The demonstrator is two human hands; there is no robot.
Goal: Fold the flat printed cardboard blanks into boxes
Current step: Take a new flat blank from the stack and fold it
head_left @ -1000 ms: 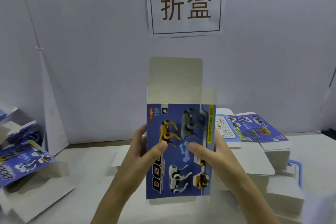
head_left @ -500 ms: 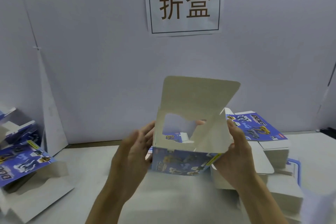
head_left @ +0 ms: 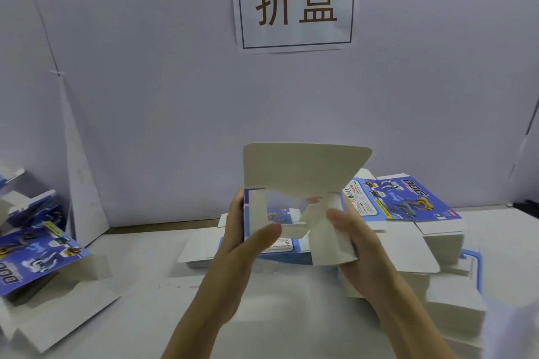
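Blank stack (head_left: 408,204) behind box (head_left: 306,166)

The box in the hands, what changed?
The box went from flat, printed front showing, to tipped and popped open, its open end toward the camera, flap up. The left hand and right hand kept gripping its sides. The stack of blanks stayed put.

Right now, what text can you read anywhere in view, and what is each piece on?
"折盒": white paper sign on the back wall.
"DOG": top printed blank of the right stack.
"DOG", sideways: printed box at the left.
Fine print on the held box, gripped by the left hand and right hand, and on that blank: too blurred to read.
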